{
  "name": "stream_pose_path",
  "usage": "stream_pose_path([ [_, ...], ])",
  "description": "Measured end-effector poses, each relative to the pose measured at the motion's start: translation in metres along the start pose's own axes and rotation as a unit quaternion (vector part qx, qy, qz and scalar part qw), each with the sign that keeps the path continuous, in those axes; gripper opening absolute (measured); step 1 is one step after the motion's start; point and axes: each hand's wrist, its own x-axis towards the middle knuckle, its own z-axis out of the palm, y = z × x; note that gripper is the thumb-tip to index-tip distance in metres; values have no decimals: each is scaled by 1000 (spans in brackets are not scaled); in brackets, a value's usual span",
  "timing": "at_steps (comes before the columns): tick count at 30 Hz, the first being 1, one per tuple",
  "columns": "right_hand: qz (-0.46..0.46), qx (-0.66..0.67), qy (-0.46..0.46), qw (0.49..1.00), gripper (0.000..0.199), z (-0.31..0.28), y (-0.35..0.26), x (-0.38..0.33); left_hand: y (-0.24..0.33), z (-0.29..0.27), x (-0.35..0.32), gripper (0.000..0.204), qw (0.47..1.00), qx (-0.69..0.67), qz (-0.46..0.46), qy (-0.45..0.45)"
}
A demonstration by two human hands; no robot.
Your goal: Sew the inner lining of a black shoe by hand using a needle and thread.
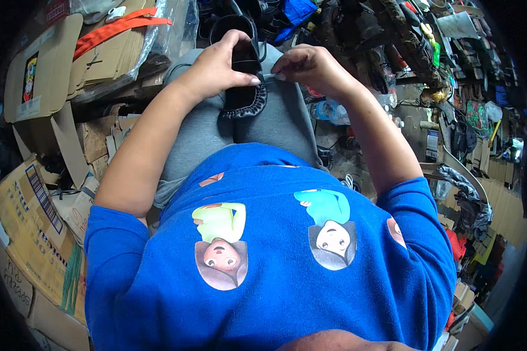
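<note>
The black shoe [247, 109] rests on the lap, across the grey trousers [287, 117], with its gathered toe seam nearest the torso. The left hand [221, 69] grips the shoe's side, thumb and fingers parted around its edge. The right hand [311, 69], just beside the shoe, has thumb and forefinger pinched together on a thin item [268, 75] too small to identify.

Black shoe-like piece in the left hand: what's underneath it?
Beneath the black shoe-like piece, the grey trousers on the person's lap show around its gathered lower end. Its underside and the cloth directly below are covered, so whether anything else lies between cannot be seen.
</note>
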Motion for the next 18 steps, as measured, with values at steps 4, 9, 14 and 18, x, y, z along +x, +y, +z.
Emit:
stream_pose_path([
  [4,-45,-58,-28,997,14,-2,15,7,30,-9,14,49,965,234,-14,-118],
  [9,-67,-72,-41,994,14,-2,15,11,22,-10,17,36,975,166,20,-149],
  [14,-70,-60,-48,995,14,-2,16,10,27,-8,14,29,984,33,-88,-150],
  [18,-69,-35,-45,996,14,-2,21,9,27,-7,13,28,985,5,-93,-149],
])
